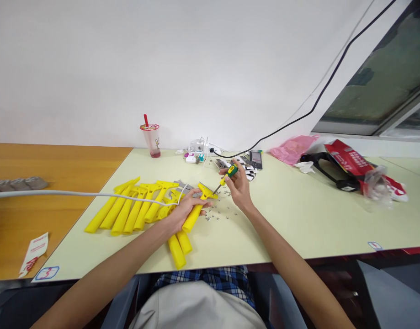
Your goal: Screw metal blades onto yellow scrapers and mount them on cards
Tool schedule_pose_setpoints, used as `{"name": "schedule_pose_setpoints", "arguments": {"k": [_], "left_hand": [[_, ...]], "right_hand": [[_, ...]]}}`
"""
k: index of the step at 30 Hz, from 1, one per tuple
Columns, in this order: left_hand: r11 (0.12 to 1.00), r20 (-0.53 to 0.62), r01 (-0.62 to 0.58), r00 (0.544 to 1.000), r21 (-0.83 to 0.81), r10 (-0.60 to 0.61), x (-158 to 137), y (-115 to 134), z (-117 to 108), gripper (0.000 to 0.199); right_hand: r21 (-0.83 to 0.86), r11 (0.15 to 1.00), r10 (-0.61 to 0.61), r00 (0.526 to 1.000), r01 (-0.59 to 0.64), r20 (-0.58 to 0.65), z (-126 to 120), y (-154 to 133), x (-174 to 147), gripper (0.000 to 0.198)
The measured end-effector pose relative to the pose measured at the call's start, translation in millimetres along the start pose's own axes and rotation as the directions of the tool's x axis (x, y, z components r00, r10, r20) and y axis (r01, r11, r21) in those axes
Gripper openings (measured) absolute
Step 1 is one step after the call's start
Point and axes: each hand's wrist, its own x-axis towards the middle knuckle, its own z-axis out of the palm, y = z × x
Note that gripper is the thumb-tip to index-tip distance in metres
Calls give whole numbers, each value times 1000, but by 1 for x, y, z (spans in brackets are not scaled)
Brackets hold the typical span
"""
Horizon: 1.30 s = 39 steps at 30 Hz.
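My left hand (pixel 185 209) is closed around a yellow scraper handle (pixel 195 216), its wide head pointing away from me. In my right hand (pixel 240 188) is a green and yellow screwdriver (pixel 231 171), tilted so that its tip meets the scraper's head. Whether the tip sits in a screw is too small to tell. Small metal screws (pixel 213 212) lie scattered on the table between and beyond my hands. To the left, several more yellow handles (pixel 127 212) lie side by side, and a few others are partly hidden under my left hand and forearm.
A cup with a red straw (pixel 151 139) stands near the wall. Chargers and plugs (pixel 196 153) lie at the back. A white cable (pixel 93 194) crosses above the left handles. A pink bag (pixel 294 148) and a red package (pixel 350 157) lie to the right.
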Motion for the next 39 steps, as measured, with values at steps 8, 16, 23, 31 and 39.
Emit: {"name": "schedule_pose_setpoints", "arguments": {"k": [8,16,23,31,39], "left_hand": [[1000,-18,9,1000,-20,-9,1,1,0,60],[1000,-43,28,999,-13,-28,1,3,0,63],[1000,-20,16,1000,-3,-16,1,3,1,60],[999,1,15,1000,-33,-15,5,0,-3,64],[999,-22,50,998,-7,-51,5,2,-6,72]], "right_hand": [[-12,999,30,999,-30,-10,0,0,0,70],[36,996,77,997,-78,23,0,2,1,82],[61,997,35,994,-41,107,-2,0,1,76],[18,999,47,999,-47,17,-2,6,1,78],[38,993,107,992,-110,62,0,7,1,87]]}}
